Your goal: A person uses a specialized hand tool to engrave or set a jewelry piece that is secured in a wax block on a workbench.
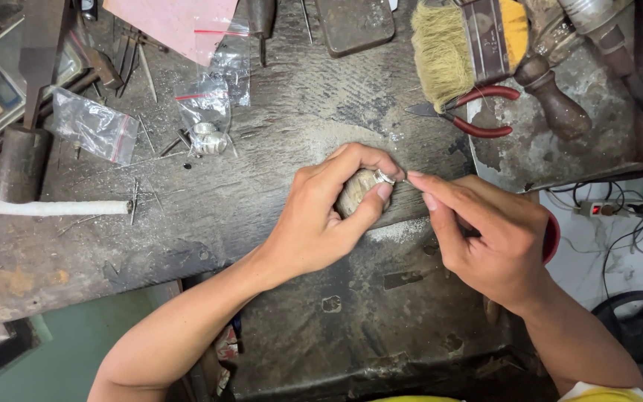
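Left hand (329, 216) clenched around pale lump (355, 192), ring (385, 177) on top; right hand (485, 238) pinching thin tool at ring.

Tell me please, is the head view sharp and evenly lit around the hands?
Head view: both hands, left hand and right hand, are sharp; the small pale rounded object is clear; soft light, faint shadows; the white floor at right is brighter.

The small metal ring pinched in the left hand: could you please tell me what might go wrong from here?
The metal ring sits only at the fingertips of the left hand, against a pale lump; it might slip onto the cluttered bench. The right hand works very close, so its fingers could get nicked.
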